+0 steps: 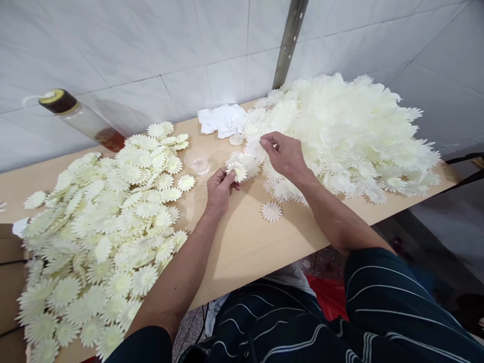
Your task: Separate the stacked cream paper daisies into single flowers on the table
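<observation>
Flower [237, 171] pinched in left hand [219, 189] near the middle of the table [242, 242].

Heaped loose petals [351, 126] piled high at the right back corner, apparently unsorted; flat finished-looking flowers [106, 227] spread over the left end, so seemingly well along, much left. Right hand [285, 156] at the heap's edge, fingertips closed on a petal piece. Single flower [271, 211] lying apart near the front edge. White cloth [223, 120], bottle [81, 120] and small clear cup [199, 164] against the tiled wall [151, 45].

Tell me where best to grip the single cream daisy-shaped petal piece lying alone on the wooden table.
Probably pinch the single cream daisy-shaped petal piece by its petal edge nearest the table's front, coming from above: it lies flat and thin, apart from the piles, right of the left hand.
</observation>
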A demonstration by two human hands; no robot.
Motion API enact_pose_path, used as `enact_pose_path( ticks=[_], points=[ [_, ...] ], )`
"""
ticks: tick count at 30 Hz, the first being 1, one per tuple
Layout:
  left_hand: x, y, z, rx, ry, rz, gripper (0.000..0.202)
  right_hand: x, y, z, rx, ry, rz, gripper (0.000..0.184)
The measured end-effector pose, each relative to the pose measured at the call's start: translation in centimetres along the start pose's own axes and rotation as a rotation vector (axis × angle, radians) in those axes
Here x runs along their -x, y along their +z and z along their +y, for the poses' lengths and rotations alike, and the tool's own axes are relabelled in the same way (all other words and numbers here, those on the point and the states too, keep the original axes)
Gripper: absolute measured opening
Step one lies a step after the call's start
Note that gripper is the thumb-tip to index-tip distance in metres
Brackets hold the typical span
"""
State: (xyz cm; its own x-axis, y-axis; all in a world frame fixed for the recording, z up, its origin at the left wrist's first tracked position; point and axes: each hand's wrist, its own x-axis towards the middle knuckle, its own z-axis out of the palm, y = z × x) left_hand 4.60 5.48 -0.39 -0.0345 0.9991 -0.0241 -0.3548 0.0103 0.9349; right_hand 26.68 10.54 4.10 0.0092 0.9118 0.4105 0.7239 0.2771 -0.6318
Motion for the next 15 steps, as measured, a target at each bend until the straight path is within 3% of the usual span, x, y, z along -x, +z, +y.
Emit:
enact_pose_path(
  ticks=[5, 8, 11, 13, 15],
  points=[
    [-0.1, 0.1, -0.2, -0.013, 0.012, -0.005, 0.048, 0.2, -0.1, 0.0, 0.008, -0.113, 0.125, 0.051],
    [-0.1, 0.2, -0.4, -0.016, 0.029, 0.033, 0.057, 1.1, 0.1, -2.0, -0.153, -0.053, -0.083, 0.059],
    [-0.1, 0.2, -0.8, -0.031, 0.055, 0.06, 0.056, 1.9, 0.7, -4.0, -0.253, -0.01, -0.321, 0.054],
    [-0.1, 0.3, -1.0, -0.042, 0.076, 0.068, 0.052, 2.2, 1.2, -4.6, -0.246, -0.005, -0.4, 0.05],
    [-0.1, 0.3, -1.1, -0.054, 0.089, 0.084, 0.047, 2.3, 1.6, -4.8, -0.198, 0.002, -0.424, 0.057]
  ],
)
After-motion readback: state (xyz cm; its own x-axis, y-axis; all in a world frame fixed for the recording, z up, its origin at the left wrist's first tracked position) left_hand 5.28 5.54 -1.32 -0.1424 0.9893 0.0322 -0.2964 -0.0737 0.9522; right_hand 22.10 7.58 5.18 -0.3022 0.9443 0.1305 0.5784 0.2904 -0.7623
